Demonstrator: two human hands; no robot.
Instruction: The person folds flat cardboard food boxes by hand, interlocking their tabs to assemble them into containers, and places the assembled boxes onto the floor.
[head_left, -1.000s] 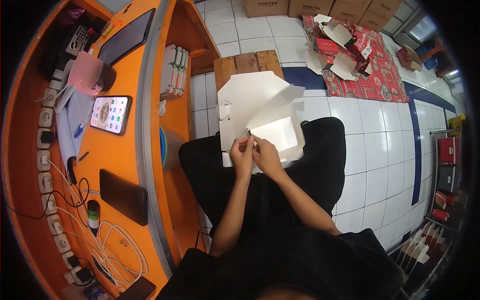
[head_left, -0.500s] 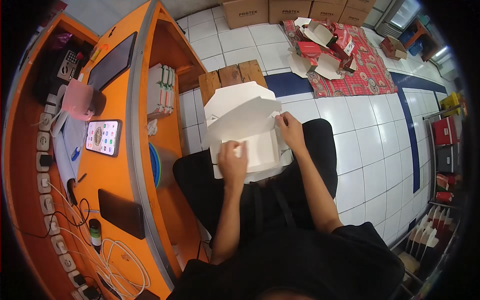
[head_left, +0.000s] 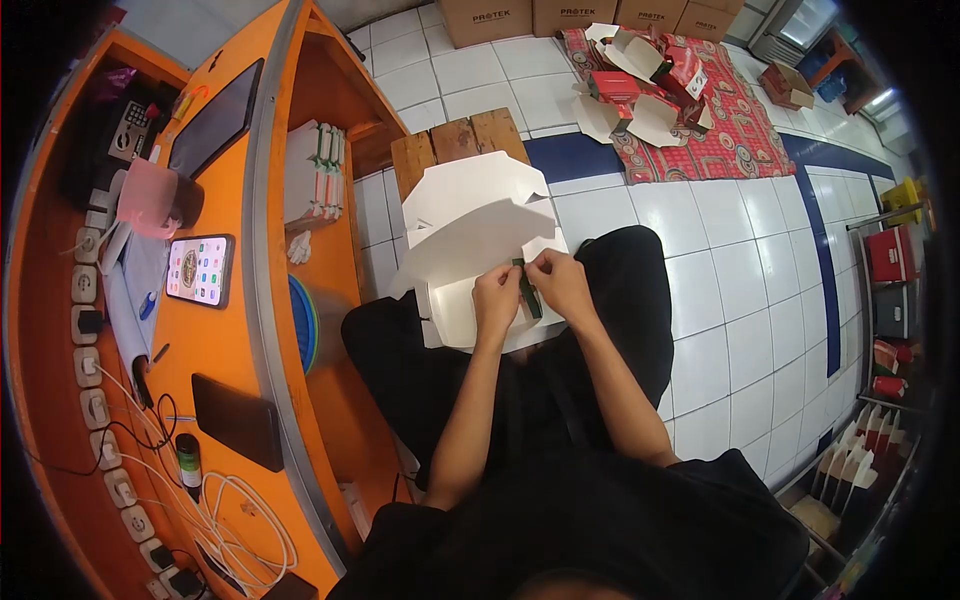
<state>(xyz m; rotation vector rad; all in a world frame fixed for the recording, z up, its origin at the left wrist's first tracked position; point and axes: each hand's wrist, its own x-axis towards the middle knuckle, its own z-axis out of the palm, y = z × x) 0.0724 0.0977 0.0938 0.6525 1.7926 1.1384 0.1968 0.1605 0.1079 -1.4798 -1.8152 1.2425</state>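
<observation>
A partly folded white cardboard box [head_left: 478,190] rests over my lap and the wooden bench, its lid panel raised and leaning over the inside. At the box's right side, a narrow dark green strip [head_left: 528,292], apparently the printed face of a side flap, shows between my hands. My left hand [head_left: 496,302] pinches it from the left. Close beside it, my right hand [head_left: 562,285] has its fingers closed on the same flap near the upper end. Fingertips of both hands almost meet there, and they partly cover the fold.
A wooden bench [head_left: 460,142] supports the box's far end. To the left stands an orange counter [head_left: 225,345] with a phone [head_left: 198,270] and cables. Folded red and white boxes [head_left: 650,100] lie on a red patterned mat [head_left: 740,150]. A rack [head_left: 890,300] is at right.
My left hand has moved right across the box to the right side. My right hand has come down and inward to meet it. The dark green strip now shows between them.
</observation>
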